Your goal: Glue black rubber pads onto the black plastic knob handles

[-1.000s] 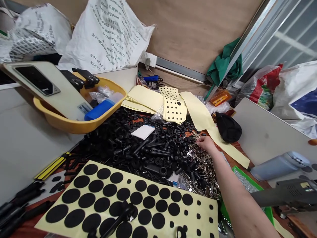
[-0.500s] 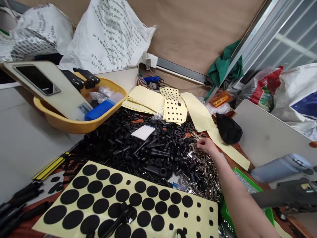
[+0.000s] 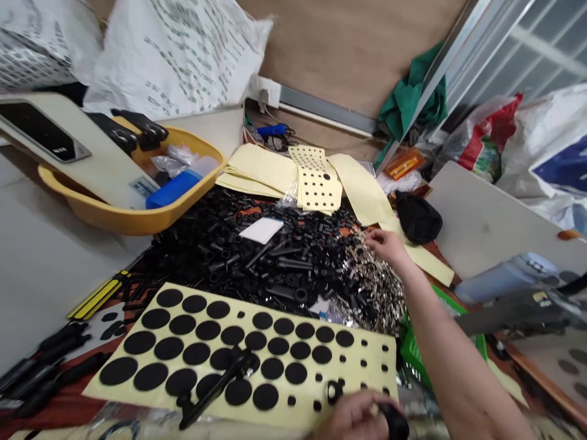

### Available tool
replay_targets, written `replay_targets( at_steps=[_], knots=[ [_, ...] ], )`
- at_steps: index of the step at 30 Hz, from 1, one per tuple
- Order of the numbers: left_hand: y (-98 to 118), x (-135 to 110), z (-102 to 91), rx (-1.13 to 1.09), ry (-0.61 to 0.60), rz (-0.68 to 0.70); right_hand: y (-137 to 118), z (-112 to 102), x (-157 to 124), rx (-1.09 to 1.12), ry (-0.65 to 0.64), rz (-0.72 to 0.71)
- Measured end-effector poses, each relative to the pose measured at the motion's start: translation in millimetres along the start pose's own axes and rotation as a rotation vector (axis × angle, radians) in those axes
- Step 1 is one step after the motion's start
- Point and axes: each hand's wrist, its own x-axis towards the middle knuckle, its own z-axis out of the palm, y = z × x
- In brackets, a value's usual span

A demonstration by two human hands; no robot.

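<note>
My right hand (image 3: pixel 386 245) reaches in from the right, over the far edge of a heap of small shiny metal pieces (image 3: pixel 378 284). Its fingertips are pinched together; whatever is between them is too small to make out. At the bottom edge, partly cut off, my left hand (image 3: pixel 353 415) is closed on a black plastic part (image 3: pixel 393 420). Just above that hand lies a small black ring-like piece (image 3: pixel 334 390) on a pale yellow sheet (image 3: pixel 316 391) of black round pads. A long black handle-like part (image 3: pixel 215 391) rests across the same sheet.
Black plastic parts (image 3: pixel 220 244) spread behind the sheet, with a small white notepad (image 3: pixel 262 230) on them. A yellow basin (image 3: pixel 137 223) holding a phone stands left. On the right are a green basket (image 3: pixel 413 357), a grey-blue bottle (image 3: pixel 504 278) and a dark grey tool (image 3: pixel 509 315).
My left hand has come into view at the bottom with the black plastic part. My right hand stays at the metal heap, its fingers slightly shifted. The camera view has tilted downward.
</note>
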Motion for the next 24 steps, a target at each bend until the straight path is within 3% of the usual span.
replay_targets(
  at_steps=[5, 9, 13, 18, 24],
  knots=[
    [18.6, -6.4, 7.5, -0.387, 0.122, -0.029, -31.1, -20.7, -66.8, 0.229, -0.015, -0.079],
    [41.1, -13.1, 10.6, -0.41, 0.198, 0.035, -37.9, -23.3, -141.3, 0.379, -0.01, -0.136],
    [48.9, -16.3, 13.0, -0.336, 0.275, 0.08, -27.1, -3.5, -199.3, 0.539, -0.008, -0.094],
    [49.3, -17.5, 16.6, -0.177, 0.368, 0.133, -23.5, 25.1, -234.2, 0.625, 0.062, -0.026],
    [46.3, -16.6, 22.3, -0.059, 0.423, 0.164, -25.5, 39.4, -252.1, 0.732, 0.109, 0.07]
  ],
)
